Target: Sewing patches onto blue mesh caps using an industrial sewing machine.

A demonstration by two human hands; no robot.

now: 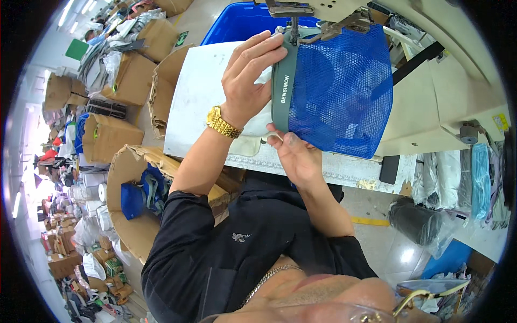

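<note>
A blue mesh bag [344, 91] with a grey-green band [282, 89] along its left side lies on the white sewing table [196, 81]. The band's far end sits under the presser foot of a sewing machine [294, 35]. My left hand [247, 75], with a gold watch [222, 123] on its wrist, rests with fingers stretched out on the band close to the needle. At the band's near end, my right hand [299, 156] pinches the bag's edge between thumb and fingers. A thin pale strip shows beside those fingertips; what it belongs to is hard to make out.
Beyond the table stands a blue bin [231, 21]. An open cardboard box [126, 202] holding blue bags is at the left, with more boxes and piles behind it. Plastic-wrapped rolls [417, 220] and folded fabric bundles [479, 180] lie at the right.
</note>
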